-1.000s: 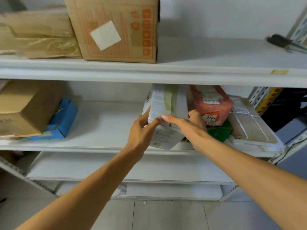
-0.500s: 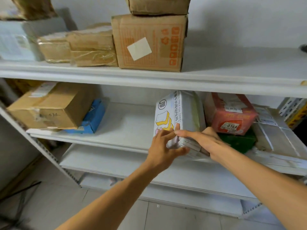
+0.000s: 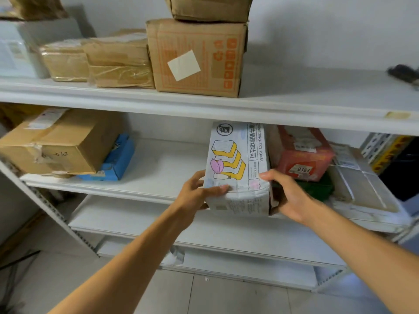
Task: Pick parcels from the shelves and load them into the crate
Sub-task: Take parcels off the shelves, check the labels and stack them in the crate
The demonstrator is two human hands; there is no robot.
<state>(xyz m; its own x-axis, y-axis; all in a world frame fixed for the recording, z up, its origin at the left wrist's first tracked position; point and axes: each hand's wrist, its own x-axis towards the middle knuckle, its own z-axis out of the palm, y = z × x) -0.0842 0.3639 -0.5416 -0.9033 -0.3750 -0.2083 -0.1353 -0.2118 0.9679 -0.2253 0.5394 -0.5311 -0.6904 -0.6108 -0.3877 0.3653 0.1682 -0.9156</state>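
A white toast box (image 3: 238, 164) with a yellow bread drawing leans at the front of the middle shelf (image 3: 156, 168), its near end past the shelf edge. My left hand (image 3: 197, 193) grips its lower left corner, thumb across the front face. My right hand (image 3: 288, 196) holds its right side, fingers on the top edge. To the right lie a red parcel (image 3: 303, 155) numbered 0164, a green parcel (image 3: 315, 189) under it and a flat taped parcel (image 3: 360, 182). No crate is in view.
A brown carton (image 3: 59, 143) and a blue parcel (image 3: 115, 159) sit at the left of the middle shelf. The top shelf carries an orange-printed carton (image 3: 197, 57), another carton stacked on it, and wrapped brown parcels (image 3: 118, 57). Lower shelves (image 3: 204, 227) and tiled floor lie below.
The white box has been pulled forward and tilted toward me. My hands shifted from overlapping on its front to gripping its two sides. The view moved left and back.
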